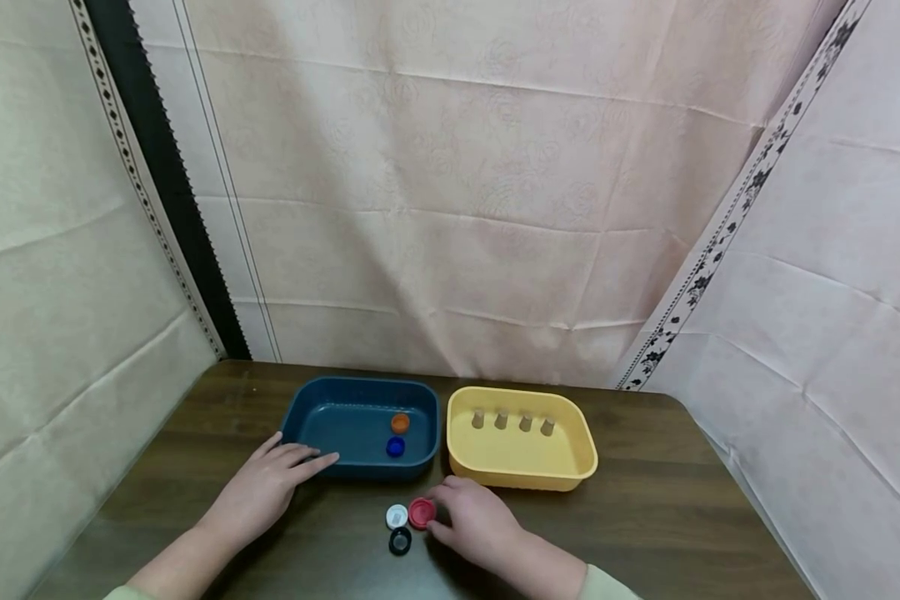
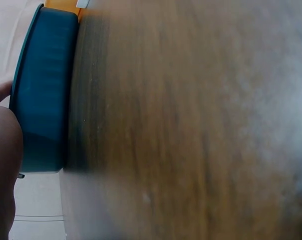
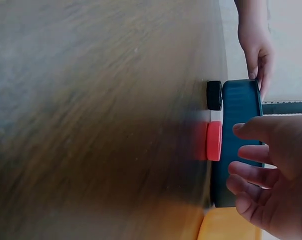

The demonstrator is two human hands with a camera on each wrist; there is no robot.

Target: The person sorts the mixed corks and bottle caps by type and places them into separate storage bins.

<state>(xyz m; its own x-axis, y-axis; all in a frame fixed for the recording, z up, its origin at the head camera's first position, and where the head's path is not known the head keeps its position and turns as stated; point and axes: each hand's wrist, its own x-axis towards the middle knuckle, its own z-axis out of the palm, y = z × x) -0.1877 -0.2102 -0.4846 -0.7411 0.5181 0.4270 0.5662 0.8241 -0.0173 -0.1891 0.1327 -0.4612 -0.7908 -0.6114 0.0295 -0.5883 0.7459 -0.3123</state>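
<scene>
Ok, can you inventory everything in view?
Table: 1, brown, lower part of head view
Teal tray: 1, teal, left of centre
Yellow tray: 1, yellow, right of it
Pegs: 4, brown, yellow tray
Orange cap: 1, orange, teal tray
Blue cap: 1, blue, teal tray
White cap: 1, white, table
Red cap: 1, red, table
Black cap: 1, black, table
Cloth: count unclear, pale, around three sides
Sleeves: 2, pale green, bottom edge
Left hand: 1, teal tray's rim
Right hand: 1, beside red cap

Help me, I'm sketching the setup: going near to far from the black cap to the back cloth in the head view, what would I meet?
Black cap, white cap and red cap side by side, near wall of the blue tray, blue cap, orange cap, tray's far rim, back cloth.
</scene>
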